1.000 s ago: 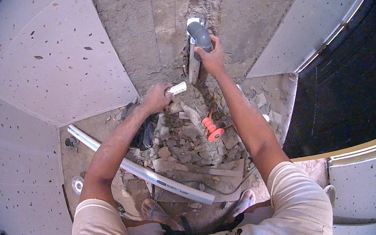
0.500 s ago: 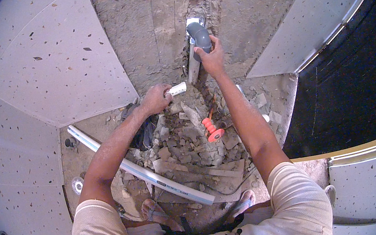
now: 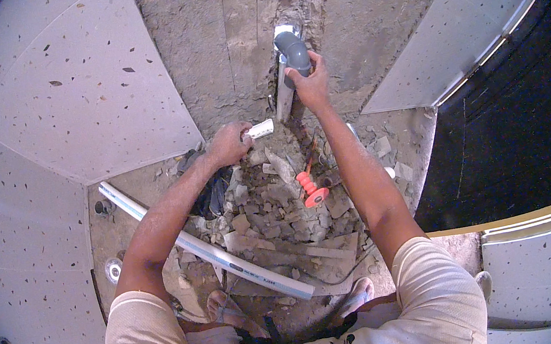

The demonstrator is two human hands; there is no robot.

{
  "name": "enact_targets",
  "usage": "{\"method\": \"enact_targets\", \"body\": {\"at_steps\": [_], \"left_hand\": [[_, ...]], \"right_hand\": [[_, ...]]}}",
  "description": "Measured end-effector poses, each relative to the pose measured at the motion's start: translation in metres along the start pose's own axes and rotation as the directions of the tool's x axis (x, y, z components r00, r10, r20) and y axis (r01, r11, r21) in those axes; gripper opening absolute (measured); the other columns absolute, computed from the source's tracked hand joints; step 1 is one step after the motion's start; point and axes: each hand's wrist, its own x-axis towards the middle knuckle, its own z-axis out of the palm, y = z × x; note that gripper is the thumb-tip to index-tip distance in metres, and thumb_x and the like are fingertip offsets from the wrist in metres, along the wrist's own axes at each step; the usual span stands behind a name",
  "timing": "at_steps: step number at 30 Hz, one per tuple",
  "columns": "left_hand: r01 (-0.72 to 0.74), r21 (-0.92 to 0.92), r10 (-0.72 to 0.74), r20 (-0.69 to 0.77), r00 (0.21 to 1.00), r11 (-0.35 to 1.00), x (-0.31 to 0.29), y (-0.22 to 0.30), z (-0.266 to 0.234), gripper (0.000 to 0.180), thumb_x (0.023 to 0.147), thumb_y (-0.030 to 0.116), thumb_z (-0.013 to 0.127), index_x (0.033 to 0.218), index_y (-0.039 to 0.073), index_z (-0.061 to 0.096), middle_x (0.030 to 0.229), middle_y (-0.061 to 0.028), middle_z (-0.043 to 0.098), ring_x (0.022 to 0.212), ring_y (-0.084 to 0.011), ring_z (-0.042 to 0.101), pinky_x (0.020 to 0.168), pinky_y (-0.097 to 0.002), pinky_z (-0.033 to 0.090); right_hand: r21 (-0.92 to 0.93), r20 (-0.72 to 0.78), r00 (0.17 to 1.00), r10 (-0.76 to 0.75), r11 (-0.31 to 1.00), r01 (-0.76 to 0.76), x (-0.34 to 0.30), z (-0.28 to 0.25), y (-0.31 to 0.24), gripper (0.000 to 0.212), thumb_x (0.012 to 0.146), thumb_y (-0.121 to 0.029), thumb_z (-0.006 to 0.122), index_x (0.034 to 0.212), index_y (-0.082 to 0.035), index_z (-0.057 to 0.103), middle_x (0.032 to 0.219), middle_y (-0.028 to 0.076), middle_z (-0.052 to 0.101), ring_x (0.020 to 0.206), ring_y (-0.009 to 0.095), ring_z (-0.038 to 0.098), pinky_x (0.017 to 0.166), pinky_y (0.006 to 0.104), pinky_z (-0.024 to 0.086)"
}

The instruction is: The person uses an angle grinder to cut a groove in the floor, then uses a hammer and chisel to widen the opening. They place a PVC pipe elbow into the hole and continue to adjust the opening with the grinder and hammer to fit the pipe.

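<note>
Nothing has shifted since before: my right hand (image 3: 309,87) grips the grey elbow (image 3: 292,48) at upper centre, my left hand (image 3: 228,143) pinches a short white pipe (image 3: 260,129). I judge a loose elbow could twist out of line.

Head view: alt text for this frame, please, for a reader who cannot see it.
Seen from above, a person's right hand grips a grey pipe elbow atop a pale upright pipe set in a chased-out wall. The left hand holds a short white pipe piece above rubble, where a long white pipe and a red-handled tool lie.
</note>
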Motion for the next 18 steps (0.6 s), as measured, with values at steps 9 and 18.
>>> {"method": "enact_targets", "body": {"at_steps": [9,18], "left_hand": [[0.020,0.013,-0.021,0.046,0.999,1.000,0.003,0.000,0.000,0.039,0.083,0.023,0.066,0.115,0.001,0.066,0.103,-0.0228,0.068,0.096,-0.0391,0.066,0.087,-0.0459,0.051],[0.029,-0.011,-0.028,0.031,0.999,1.000,0.000,0.006,-0.006,0.038,0.085,0.029,0.066,0.113,0.003,0.066,0.097,-0.0206,0.069,0.089,-0.0384,0.067,0.081,-0.0462,0.052]], "right_hand": [[0.060,0.042,0.998,0.046,0.997,-0.048,0.002,-0.001,0.010,0.072,0.070,-0.019,0.082,0.130,0.001,0.048,0.123,0.020,0.057,0.117,0.033,0.055,0.103,0.0411,0.041],[0.149,0.067,0.992,0.108,0.982,-0.117,-0.001,0.001,0.008,0.070,0.073,-0.016,0.081,0.131,0.000,0.046,0.119,0.016,0.058,0.109,0.026,0.058,0.097,0.0375,0.046]]}}
